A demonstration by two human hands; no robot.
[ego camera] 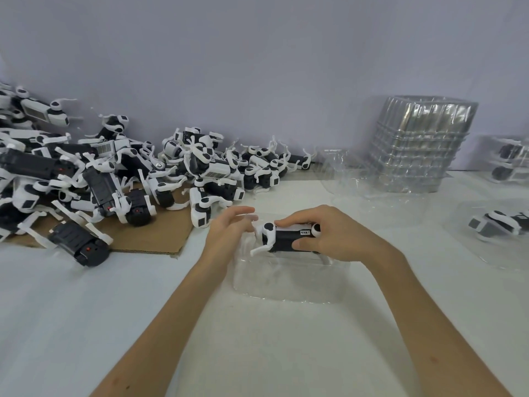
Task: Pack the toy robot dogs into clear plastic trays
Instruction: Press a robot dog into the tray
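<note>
My right hand grips a black and white toy robot dog by its body, belly up, just above the far part of a clear plastic tray on the white table. My left hand hovers at the dog's left end, fingers spread and slightly blurred, near its white front leg; whether it touches the dog is unclear. A large heap of the same toy dogs lies at the left, partly on brown cardboard.
A tall stack of empty clear trays stands at the back right, with a loose clear tray in front of it. A filled tray with a dog lies at the right edge. More packed trays sit behind it. A grey wall backs the table.
</note>
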